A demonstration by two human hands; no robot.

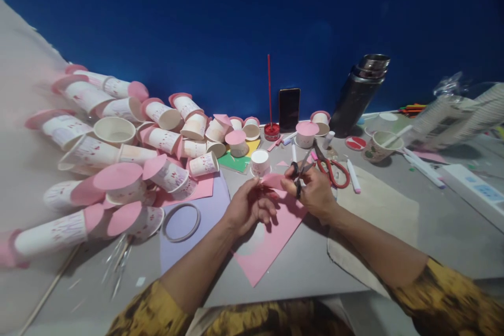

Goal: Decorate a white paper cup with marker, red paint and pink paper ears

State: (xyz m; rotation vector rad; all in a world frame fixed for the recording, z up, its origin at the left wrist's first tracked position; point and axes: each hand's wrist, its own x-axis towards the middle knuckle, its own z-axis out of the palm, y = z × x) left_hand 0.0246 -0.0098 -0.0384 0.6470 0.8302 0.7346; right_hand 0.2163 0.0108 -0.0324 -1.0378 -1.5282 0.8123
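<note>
Between my two hands is a small piece of pink paper [272,181]. My left hand [251,206] pinches its left edge, with the other fingers curled below. My right hand [315,191] has its fingers in the black handles of a pair of scissors [302,168], whose blades point up and away; its thumb is close to the paper's right side. Under my hands lies a larger pink sheet [260,260] with a rounded cut-out. Just beyond my left hand stands a white paper cup [260,161].
Many paper cups with pink discs [118,176] pile up at left, near a tape ring [181,222] on a lilac sheet. Red-handled scissors [339,174], markers [353,176], a phone [289,110] and a dark flask [359,95] stand or lie beyond. Stacked cups [460,118] lie at right.
</note>
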